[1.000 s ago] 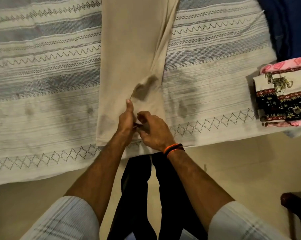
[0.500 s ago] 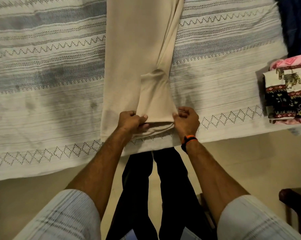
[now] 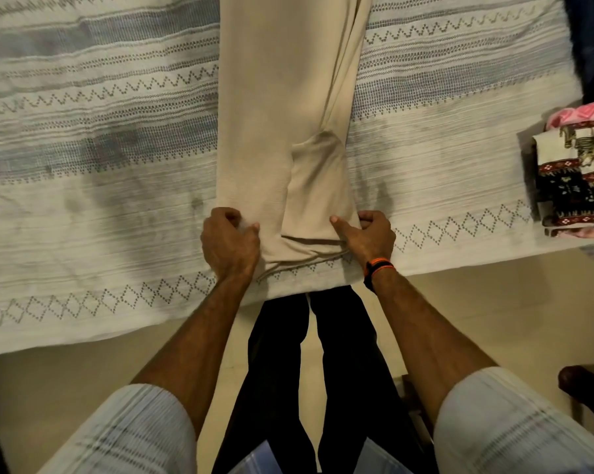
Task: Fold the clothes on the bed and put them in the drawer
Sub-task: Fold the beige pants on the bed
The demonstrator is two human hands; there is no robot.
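Note:
A long beige garment (image 3: 282,107) lies lengthwise on the bed (image 3: 94,186), running from the near edge up out of view. Its near end is doubled over into a fold. My left hand (image 3: 229,242) grips the left corner of that near end with curled fingers. My right hand (image 3: 365,236), with an orange and black wristband, pinches the right corner, thumb on top of the cloth. Both hands sit just inside the bed's near edge. No drawer is in view.
A folded stack of patterned clothes (image 3: 576,176) with pink cloth sits at the bed's right edge. Dark blue fabric (image 3: 593,39) lies at the top right. My dark trouser legs stand on the beige floor (image 3: 476,313). A dark wooden piece of furniture (image 3: 586,391) shows at lower right.
My hands went from pinching together at the garment's middle to spreading apart onto its two near corners. The left hand has shifted further left along the hem.

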